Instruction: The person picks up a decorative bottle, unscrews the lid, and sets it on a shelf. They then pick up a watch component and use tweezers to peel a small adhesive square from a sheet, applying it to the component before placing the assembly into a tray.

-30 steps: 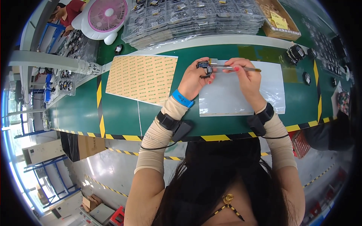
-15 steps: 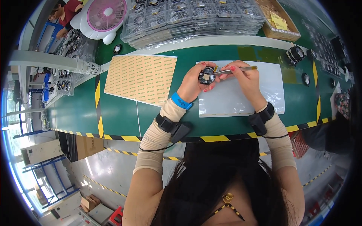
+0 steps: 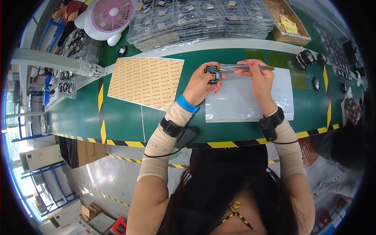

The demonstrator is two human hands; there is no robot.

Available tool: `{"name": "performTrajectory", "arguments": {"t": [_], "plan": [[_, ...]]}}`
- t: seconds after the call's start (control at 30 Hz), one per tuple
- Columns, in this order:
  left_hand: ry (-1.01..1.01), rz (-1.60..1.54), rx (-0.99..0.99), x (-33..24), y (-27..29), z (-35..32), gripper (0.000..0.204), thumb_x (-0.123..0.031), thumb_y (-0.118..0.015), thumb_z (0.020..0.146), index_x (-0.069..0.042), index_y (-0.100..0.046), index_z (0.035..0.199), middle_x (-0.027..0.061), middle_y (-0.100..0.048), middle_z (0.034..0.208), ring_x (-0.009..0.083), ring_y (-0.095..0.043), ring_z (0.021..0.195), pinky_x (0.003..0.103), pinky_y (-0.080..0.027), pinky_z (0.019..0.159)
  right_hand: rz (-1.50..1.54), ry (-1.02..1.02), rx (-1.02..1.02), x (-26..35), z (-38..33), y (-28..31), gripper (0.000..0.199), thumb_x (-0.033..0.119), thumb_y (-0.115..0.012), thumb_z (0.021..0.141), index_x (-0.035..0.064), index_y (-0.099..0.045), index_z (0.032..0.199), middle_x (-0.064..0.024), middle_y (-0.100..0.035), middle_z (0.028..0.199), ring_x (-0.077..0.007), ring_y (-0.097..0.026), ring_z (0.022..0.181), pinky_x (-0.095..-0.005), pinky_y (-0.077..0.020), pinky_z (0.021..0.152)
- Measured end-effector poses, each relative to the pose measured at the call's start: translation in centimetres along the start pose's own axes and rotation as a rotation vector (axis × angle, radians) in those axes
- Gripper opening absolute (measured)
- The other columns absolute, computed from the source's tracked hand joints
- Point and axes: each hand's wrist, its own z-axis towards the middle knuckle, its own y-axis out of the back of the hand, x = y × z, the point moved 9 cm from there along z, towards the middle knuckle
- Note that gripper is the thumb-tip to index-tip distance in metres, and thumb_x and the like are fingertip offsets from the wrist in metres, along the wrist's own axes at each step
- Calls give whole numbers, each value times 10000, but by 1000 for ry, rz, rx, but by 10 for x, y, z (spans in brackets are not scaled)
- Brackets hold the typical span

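Observation:
My left hand [image 3: 197,88] is closed around a small round black electronic module [image 3: 215,77], its circuit side up, with the thumb lying across it. In my right hand [image 3: 261,85] is a pair of metal tweezers [image 3: 230,67], held nearly level. Their tips meet the upper edge of the module by a small gold-coloured tab; whether they grip it I cannot tell. Below both hands lies a glossy white sheet [image 3: 250,107]. A tan sheet with rows of green print [image 3: 145,83] rests to the left.
Stacked clear trays of parts [image 3: 199,29] stand at the back of the green table [image 3: 121,121], beside a pink-and-white fan [image 3: 111,17]. A cardboard box [image 3: 291,35] is at back right. More round modules [image 3: 305,58] sit on the right. Another person [image 3: 72,13] is at far left.
My right hand has shifted slightly right and up, and the tweezers now lie flatter, their tips at the module's upper edge. My left thumb has moved onto the module's face.

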Motion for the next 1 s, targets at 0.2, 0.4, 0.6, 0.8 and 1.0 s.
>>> {"name": "performTrajectory", "arguments": {"t": [0.2,0.4,0.6,0.8,1.0], "plan": [[-28,-119,-22,2,16,5,337,-122,-319,881,13,-368,1186,189,-566,951,216,-536,688,293,-423,558,-241,222,175,16,-12,-25,111,4,-522,858,-69,-579,920,-180,-590,975,-229,-618,824,-310,-527,731],[-56,-434,200,-5,-5,2,391,-197,-300,907,32,-358,1220,195,-558,1036,234,-553,796,315,-448,665,-434,383,190,25,-20,-37,146,-63,-615,758,-33,-623,900,-136,-609,949,-186,-598,871,-287,-515,747],[-42,-455,237,-3,-9,2,414,-225,-269,921,39,-361,1227,206,-546,1080,254,-557,846,318,-452,689,-123,132,152,9,-15,-25,124,-44,-572,809,-76,-606,924,-137,-607,949,-203,-622,821,-282,-513,730],[-48,-489,264,-6,-14,4,409,-217,-275,928,38,-347,1240,220,-529,1111,315,-544,976,368,-462,835,149,-251,12,-12,-8,-11,138,-23,-509,859,-98,-586,945,-144,-606,901,-219,-637,759,-293,-523,703],[-61,-650,211,-16,-4,8,376,-170,-341,918,48,-359,1224,225,-498,1148,333,-480,1103,438,-374,996,-323,193,97,17,-2,-30,155,9,-511,862,-72,-601,958,-139,-606,911,-210,-630,801,-287,-517,703]]}}
